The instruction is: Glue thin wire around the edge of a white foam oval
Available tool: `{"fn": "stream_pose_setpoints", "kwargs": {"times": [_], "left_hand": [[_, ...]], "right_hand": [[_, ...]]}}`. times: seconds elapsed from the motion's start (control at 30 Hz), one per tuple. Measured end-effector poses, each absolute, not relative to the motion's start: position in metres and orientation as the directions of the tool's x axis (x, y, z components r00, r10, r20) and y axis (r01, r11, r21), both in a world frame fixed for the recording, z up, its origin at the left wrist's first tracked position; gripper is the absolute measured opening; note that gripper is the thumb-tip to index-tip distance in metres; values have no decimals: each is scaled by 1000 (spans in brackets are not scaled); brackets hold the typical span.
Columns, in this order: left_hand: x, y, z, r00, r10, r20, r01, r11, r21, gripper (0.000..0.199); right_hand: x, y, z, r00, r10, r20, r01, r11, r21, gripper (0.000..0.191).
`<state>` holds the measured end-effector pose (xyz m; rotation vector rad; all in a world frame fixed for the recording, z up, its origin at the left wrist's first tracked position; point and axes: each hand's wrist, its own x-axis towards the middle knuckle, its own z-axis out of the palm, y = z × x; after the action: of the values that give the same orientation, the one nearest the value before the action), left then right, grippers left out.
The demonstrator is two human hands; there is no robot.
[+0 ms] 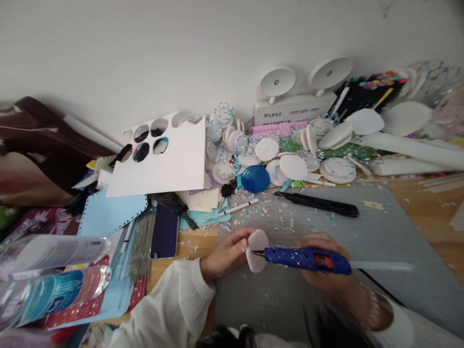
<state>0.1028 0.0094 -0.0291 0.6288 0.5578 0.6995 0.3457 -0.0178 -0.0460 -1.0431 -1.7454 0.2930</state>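
My left hand (229,253) pinches a white disc (257,261) at its left edge and holds it tilted above the grey cutting mat (253,302). In my right hand (326,273) is a blue hot glue gun (290,258), gripped from below, with a glue stick (380,266) jutting out of its back end. The gun's metal tip lies over the face of the disc; whether it touches cannot be made out. Beyond my hands a black utility knife (322,204) lies on the mat, among small white and blue scraps.
White discs (232,140), many with blue bits along their edges, are heaped at the back beside a blue round lid (255,179). A white sheet with round holes (174,164) leans at left. Plastic bottles (61,295) and a phone (164,231) lie left; markers (377,89) stand back right.
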Motion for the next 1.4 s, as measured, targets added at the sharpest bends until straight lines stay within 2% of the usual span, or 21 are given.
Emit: {"fn": "stream_pose_setpoints", "kwargs": {"times": [0.6,1.0,1.27,1.4], "left_hand": [[101,9,-30,652,714,-255,-364,590,721,55],[100,10,-20,675,707,-212,-421,605,676,57],[99,13,-18,672,711,-206,-454,616,644,61],[99,13,-18,662,721,-205,-470,612,637,60]], "right_hand": [[343,-16,-43,6,735,678,531,572,-625,33],[342,-13,-36,65,721,690,624,510,-592,37],[340,-12,-35,85,728,680,661,469,-585,26],[342,-13,-39,83,731,677,668,463,-582,28]]}}
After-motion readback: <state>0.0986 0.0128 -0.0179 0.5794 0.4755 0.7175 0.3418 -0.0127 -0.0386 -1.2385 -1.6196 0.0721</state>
